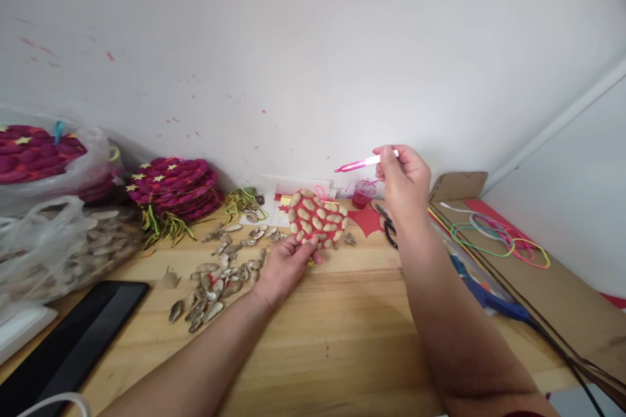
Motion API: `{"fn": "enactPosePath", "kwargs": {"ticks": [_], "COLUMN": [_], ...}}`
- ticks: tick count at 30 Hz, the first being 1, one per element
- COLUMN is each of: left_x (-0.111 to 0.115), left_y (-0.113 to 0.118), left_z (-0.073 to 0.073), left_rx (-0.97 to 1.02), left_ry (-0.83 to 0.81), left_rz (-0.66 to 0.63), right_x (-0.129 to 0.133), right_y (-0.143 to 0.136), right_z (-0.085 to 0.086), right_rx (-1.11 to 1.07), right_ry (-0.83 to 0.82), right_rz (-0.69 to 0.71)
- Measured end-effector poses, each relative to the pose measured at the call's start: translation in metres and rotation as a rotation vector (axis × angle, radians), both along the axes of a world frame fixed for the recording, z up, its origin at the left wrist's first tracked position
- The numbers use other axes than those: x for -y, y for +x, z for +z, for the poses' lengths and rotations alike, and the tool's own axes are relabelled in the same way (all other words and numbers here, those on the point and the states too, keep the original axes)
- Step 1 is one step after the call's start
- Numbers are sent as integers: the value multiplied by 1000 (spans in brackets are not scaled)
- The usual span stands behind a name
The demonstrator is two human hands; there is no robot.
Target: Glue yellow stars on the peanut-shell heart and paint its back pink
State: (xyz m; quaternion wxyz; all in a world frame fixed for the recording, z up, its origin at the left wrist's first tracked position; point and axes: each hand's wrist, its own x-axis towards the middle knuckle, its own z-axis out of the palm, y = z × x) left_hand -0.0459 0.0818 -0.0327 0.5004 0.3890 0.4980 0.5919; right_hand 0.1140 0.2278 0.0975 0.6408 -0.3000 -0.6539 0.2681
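Note:
My left hand (286,268) pinches the lower edge of a red craft piece (308,224) covered with peanut shells, thumb on its front. A pink cord loop stands at its top, and the piece is tilted up off the table. Held up to the right of it, my right hand (407,186) grips a white-handled paintbrush (359,163) whose pink, wet-looking tip points left. Below the brush, a clear cup (362,195) of magenta paint stands near the wall. Loose peanut shells (215,290) lie left of my left hand.
Finished magenta shell pieces (173,189) with yellow stars are stacked at the left. A plastic bag of shells (102,251) and a black tablet-like device (73,345) are nearer. Right are scissors (390,231), a blue-handled tool (499,305), coloured cords (493,234) and cardboard (552,300).

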Motion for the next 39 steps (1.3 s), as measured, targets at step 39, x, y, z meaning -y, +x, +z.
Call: {"fn": "enactPosePath", "kwargs": {"ticks": [39], "left_x": [4], "left_y": [-3], "left_z": [7], "left_rx": [-291], "left_ry": [106], "left_rz": [172], "right_x": [72], "right_y": [-26], "right_z": [7], "right_rx": [363], "right_ry": [352], "right_rz": [27]}}
